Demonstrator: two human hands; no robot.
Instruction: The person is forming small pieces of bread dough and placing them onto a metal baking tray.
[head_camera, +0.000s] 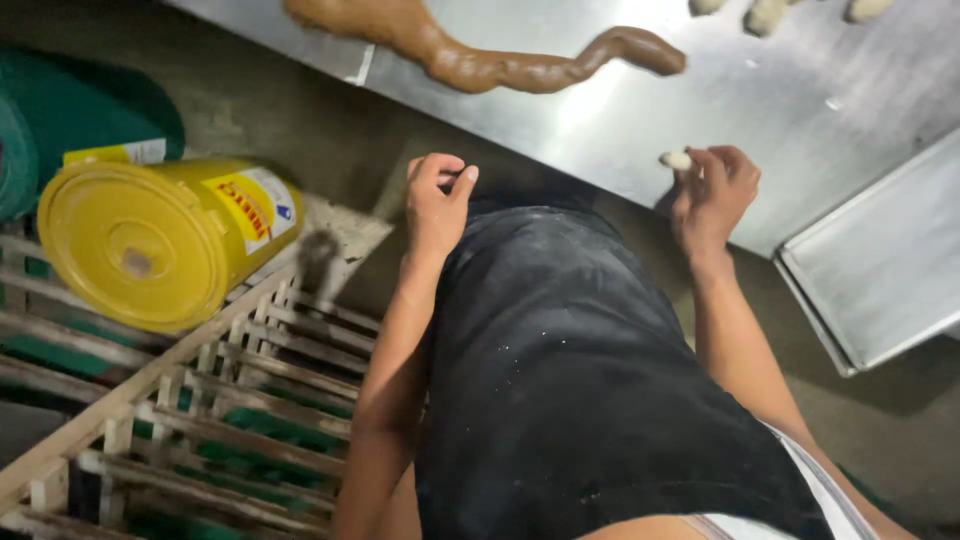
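Observation:
My right hand (714, 192) rests at the near edge of a steel worktable (700, 110), fingertips pinching a small pale piece of dough (676, 159). My left hand (436, 198) hangs just off the table's edge in front of my black apron (560, 370), fingers curled loosely with nothing visible in them. A long brown rope of dough (500, 65) snakes across the far part of the table. A few pale dough pieces (766, 14) lie at the top edge.
A yellow lidded bucket (150, 240) lies on its side on a wooden slatted rack (200, 400) at the left. A metal baking tray (880, 265) sits at the right, below the table. Something green (60, 110) is at the far left.

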